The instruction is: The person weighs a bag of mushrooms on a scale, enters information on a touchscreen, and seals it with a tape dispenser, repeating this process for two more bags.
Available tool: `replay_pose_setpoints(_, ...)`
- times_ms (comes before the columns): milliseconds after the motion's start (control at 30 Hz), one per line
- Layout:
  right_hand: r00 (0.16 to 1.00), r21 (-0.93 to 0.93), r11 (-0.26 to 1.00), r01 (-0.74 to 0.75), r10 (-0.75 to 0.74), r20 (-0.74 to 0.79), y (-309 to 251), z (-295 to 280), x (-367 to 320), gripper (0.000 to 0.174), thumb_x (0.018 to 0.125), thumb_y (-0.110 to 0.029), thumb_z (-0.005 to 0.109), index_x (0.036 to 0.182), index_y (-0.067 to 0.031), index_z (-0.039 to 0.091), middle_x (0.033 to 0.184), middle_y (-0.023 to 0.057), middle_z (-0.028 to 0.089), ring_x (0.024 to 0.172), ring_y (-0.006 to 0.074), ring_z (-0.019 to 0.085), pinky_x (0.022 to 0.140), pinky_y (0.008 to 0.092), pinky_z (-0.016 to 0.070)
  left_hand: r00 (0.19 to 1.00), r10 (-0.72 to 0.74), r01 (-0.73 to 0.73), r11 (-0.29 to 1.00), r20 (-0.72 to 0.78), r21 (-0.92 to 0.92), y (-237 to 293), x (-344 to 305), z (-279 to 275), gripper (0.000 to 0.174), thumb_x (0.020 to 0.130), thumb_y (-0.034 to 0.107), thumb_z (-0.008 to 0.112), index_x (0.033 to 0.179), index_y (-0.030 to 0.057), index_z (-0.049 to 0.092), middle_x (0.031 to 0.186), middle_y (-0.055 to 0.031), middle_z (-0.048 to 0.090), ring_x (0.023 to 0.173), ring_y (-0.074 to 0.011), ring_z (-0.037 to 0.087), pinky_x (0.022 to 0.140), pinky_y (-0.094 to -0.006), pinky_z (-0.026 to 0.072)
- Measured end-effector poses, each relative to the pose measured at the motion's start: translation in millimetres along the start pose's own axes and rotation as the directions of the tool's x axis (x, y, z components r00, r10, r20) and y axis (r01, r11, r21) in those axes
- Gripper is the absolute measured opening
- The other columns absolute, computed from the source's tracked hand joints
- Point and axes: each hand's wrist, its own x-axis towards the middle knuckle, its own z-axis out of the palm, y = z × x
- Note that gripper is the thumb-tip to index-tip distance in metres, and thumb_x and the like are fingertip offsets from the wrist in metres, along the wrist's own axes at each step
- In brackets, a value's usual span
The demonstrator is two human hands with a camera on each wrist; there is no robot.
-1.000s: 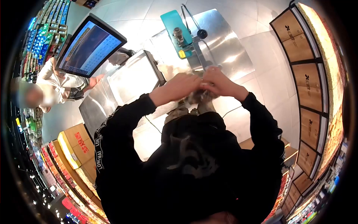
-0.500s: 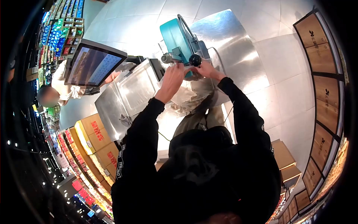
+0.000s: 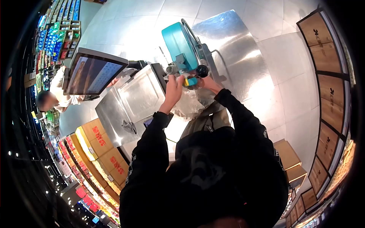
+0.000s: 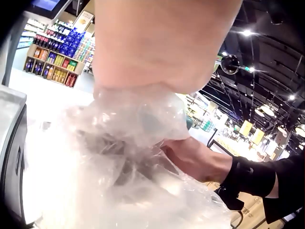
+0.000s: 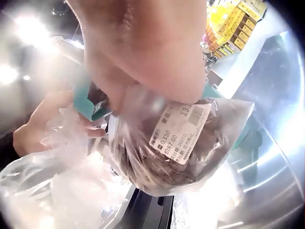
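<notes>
My left hand (image 3: 173, 93) grips crumpled clear plastic at the left of the front end of a teal bench machine (image 3: 178, 41). In the left wrist view that clear plastic bag (image 4: 119, 191) bunches beneath the palm and spreads out below. On the machine's other side, close to its black ball knob (image 3: 202, 70), is my right hand (image 3: 210, 83). It grips the top of a clear bag of dark brown contents (image 5: 138, 164), whose exact kind is unclear. A white price label (image 5: 178, 131) with a barcode faces the right wrist camera. The right fingertips are partly hidden behind the plastic.
A bright metal scale platform (image 3: 138, 91) and a tilted touchscreen (image 3: 97, 72) stand to the left. The machine sits on a shiny steel counter (image 3: 239, 49). Another person (image 3: 62, 91) is behind the screen. Cardboard boxes (image 3: 97, 136) are stacked at lower left.
Both hands moved forward from close together near the body to either side of the machine's front end. Over the last half second they drew back slightly, and the yellow sticker came into view.
</notes>
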Motion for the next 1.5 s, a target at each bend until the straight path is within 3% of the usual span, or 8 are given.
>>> replay_pose_setpoints(167,0.984,0.337,0.925,-0.176,0.177,0.027,40.0,4.0,4.1,0.034,0.084,-0.003,0.068,0.116,-0.0075,0.055,0.110,0.0020,0.060,0.099,0.0104,0.057,0.083,0.0278,0.0479,0.992,-0.046,-0.019,0.861,-0.114,-0.508,-38.5,1.0,25.1,0.042,0.099,0.032,0.054,0.120,-0.0025,0.044,0.113,-0.0197,0.059,0.101,-0.0286,0.059,0.085,-0.0349,0.0447)
replay_pose_setpoints(533,0.999,-0.050,0.998,-0.036,0.034,-0.032,4.9,4.5,1.7,0.038,0.092,-0.007,0.056,0.129,-0.0021,0.046,0.111,0.0079,0.060,0.076,0.0128,0.060,0.057,0.0274,0.0479,0.884,0.151,-0.053,0.972,0.443,-0.227,-38.8,29.2,-22.3,0.052,0.104,0.045,0.038,0.121,-0.0005,0.057,0.105,-0.0117,0.066,0.098,-0.0212,0.059,0.091,-0.0335,0.0434)
replay_pose_setpoints(800,1.000,-0.022,0.999,-0.028,0.027,-0.010,0.6,4.7,-1.8,0.062,0.083,-0.007,0.072,0.137,-0.0013,0.042,0.130,0.0103,0.055,0.121,0.0182,0.051,0.102,0.0324,0.0410,0.927,0.288,-0.292,0.956,0.239,-0.017,-43.7,29.0,-16.6,0.053,0.099,0.049,0.043,0.099,-0.0029,0.056,0.092,-0.0267,0.061,0.091,-0.0451,0.056,0.080,-0.0484,0.0439)
replay_pose_setpoints(933,0.990,-0.534,0.845,-0.017,-0.062,-0.130,-58.4,-16.8,-35.6,0.048,0.093,-0.022,0.062,0.133,-0.0020,0.047,0.122,0.0084,0.061,0.113,0.0202,0.058,0.097,0.0327,0.0454,0.928,0.262,-0.272,0.962,0.264,0.003,-26.0,25.6,-27.6,0.052,0.099,0.049,0.044,0.096,-0.0019,0.055,0.091,-0.0271,0.061,0.090,-0.0450,0.057,0.079,-0.0497,0.0440)
replay_pose_setpoints(1000,0.876,-0.032,0.998,-0.060,0.037,-0.480,-39.2,-52.1,-58.0,0.040,0.098,-0.028,0.053,0.129,-0.0025,0.051,0.116,0.0109,0.064,0.108,0.0214,0.061,0.092,0.0324,0.0500,0.935,0.241,-0.272,0.958,0.261,0.088,-18.5,23.2,-32.0,0.052,0.098,0.050,0.045,0.095,-0.0013,0.054,0.091,-0.0271,0.061,0.089,-0.0458,0.058,0.077,-0.0512,0.0443)
replay_pose_setpoints(1167,0.828,0.082,0.926,-0.368,0.367,-0.424,-214.4,-19.0,-26.7,0.067,0.100,-0.055,0.033,0.117,0.0042,0.058,0.092,0.0121,0.067,0.070,0.0196,0.069,0.056,0.0265,0.0558,0.933,0.232,-0.262,0.962,0.276,0.079,-24.9,23.5,-28.4,0.052,0.098,0.050,0.045,0.097,-0.0013,0.052,0.088,-0.0268,0.062,0.085,-0.0468,0.059,0.073,-0.0532,0.0449)
replay_pose_setpoints(1267,0.730,-0.265,0.680,-0.683,0.625,-0.276,-247.9,15.0,19.3,0.065,0.093,-0.060,0.048,0.101,0.0029,0.061,0.074,0.0088,0.064,0.048,0.0175,0.063,0.044,0.0250,0.0509,0.930,0.250,-0.275,0.960,0.271,0.059,-23.7,23.1,-28.4,0.053,0.098,0.050,0.046,0.097,-0.0022,0.052,0.086,-0.0264,0.062,0.083,-0.0466,0.060,0.072,-0.0536,0.0451)
replay_pose_setpoints(1500,0.855,-0.735,0.446,-0.510,0.175,-0.488,-177.9,17.4,7.7,0.052,0.086,-0.040,0.055,0.080,0.0106,0.065,0.080,0.0317,0.064,0.083,0.0466,0.065,0.077,0.0481,0.0516,0.940,0.267,-0.294,0.949,0.211,0.110,-28.5,20.1,-25.0,0.055,0.097,0.052,0.046,0.098,-0.0020,0.057,0.086,-0.0288,0.063,0.086,-0.0476,0.060,0.073,-0.0534,0.0455)
